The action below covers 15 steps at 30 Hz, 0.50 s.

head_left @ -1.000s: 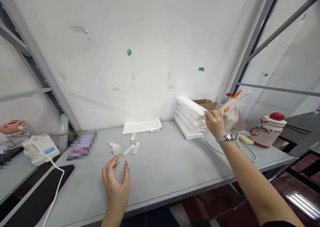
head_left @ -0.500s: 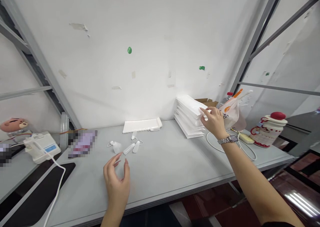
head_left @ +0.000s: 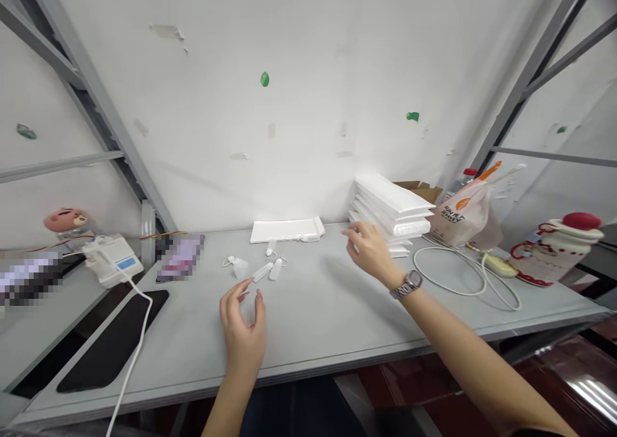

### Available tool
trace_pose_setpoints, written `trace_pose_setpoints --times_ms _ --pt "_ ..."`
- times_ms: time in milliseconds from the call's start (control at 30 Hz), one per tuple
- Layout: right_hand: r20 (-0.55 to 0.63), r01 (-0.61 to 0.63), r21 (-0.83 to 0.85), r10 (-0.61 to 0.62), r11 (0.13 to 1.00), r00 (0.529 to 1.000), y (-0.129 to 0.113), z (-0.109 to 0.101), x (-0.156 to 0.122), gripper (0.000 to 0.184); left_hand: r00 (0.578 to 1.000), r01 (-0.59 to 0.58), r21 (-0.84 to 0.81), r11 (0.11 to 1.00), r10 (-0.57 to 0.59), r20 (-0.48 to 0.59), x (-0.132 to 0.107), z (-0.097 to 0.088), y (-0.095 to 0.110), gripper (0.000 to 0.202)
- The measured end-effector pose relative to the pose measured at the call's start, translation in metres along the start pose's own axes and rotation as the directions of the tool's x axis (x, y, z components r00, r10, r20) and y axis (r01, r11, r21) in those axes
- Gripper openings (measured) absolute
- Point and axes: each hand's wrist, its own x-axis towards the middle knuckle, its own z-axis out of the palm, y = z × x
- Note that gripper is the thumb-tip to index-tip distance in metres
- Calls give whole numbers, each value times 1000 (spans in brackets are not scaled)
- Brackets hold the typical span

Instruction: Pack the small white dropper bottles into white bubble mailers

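My left hand (head_left: 243,321) rests over the front of the desk, thumb and fingers apart in a curve, with nothing between them. Just beyond its fingertips lie several small white tag-like pieces with thin loops (head_left: 263,271) and a translucent white piece (head_left: 240,268) with a loop of its own. My right hand (head_left: 369,249), a metal watch on its wrist, hovers left of a stack of white padded envelopes (head_left: 393,199); its fingers are bent and slightly apart, and no object shows in them. Against the wall lies a single flat white envelope (head_left: 284,230) with a small white piece at its right end.
To the right are a coiled white cable (head_left: 450,249), a plastic bag (head_left: 460,218), a yellow-green device (head_left: 499,265) and a white jug with a red lid (head_left: 554,250). On the left are a phone (head_left: 180,257), a white power box (head_left: 113,260) and a black mat (head_left: 116,340).
My right hand has left the corner of the envelope stack and moved left and down over the desk. The left hand keeps its pose. The view has shifted slightly.
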Motion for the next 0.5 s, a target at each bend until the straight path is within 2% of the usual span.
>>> trace_pose_setpoints --times_ms 100,167,267,333,433,500 --pt "223 -95 90 72 991 972 -13 43 17 29 1000 10 -8 1000 -10 17 -1 -1 0 28" --pt "311 -165 126 119 978 943 -15 66 30 29 999 27 -9 1000 -26 30 -1 -2 0 27" --pt "329 -242 124 190 962 925 -14 90 49 31 997 57 -6 998 -57 52 -2 -2 0 26" --pt "316 -343 91 299 935 900 -12 100 59 33 996 70 -6 998 -69 63 -3 -3 -1 27" --pt "301 -522 30 490 852 818 -6 112 70 39 995 72 -5 997 -71 74 -3 -2 -2 26" --pt "321 -607 18 570 794 756 -1 119 74 39 995 65 -9 998 -64 82 -3 -1 -2 26"
